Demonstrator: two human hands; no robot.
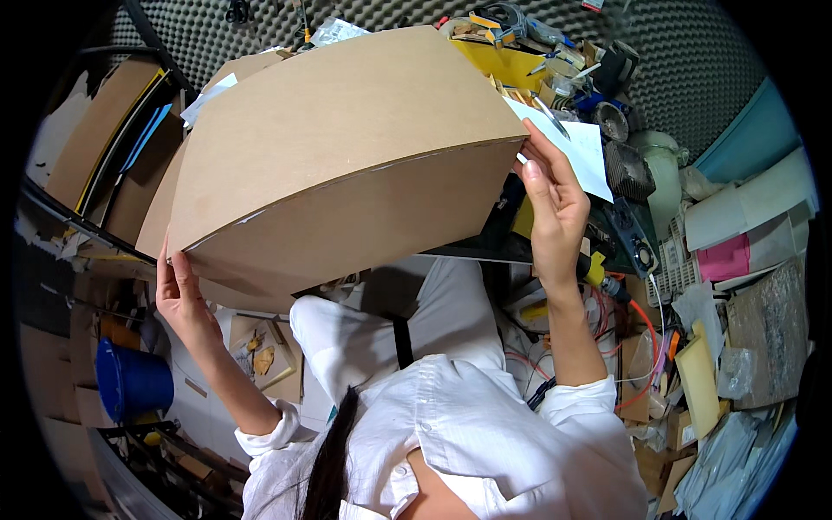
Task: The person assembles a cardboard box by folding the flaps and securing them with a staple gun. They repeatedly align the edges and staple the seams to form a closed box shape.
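Note:
A large brown box-like piece made of flat boards [347, 108] is held up in front of me, its top panel and near side panel meeting along a long edge. Pale specks mark that seam. My left hand [184, 299] grips the near left corner, thumb toward me and fingers partly hidden behind the board. At the right corner, my right hand [557, 204] has its thumb on the near side and its fingers around the end. A small white bit shows by the right thumb; what it is I cannot make out. The inside of the piece is hidden.
Behind the piece, a dark table carries white paper [588, 160], a yellow bin [498, 62] and cluttered tools. An orange hose [646, 325] hangs at the right near stacked sheets and wrapped packs. A blue bucket [130, 381] stands at lower left; grey foam [685, 95] lines the wall.

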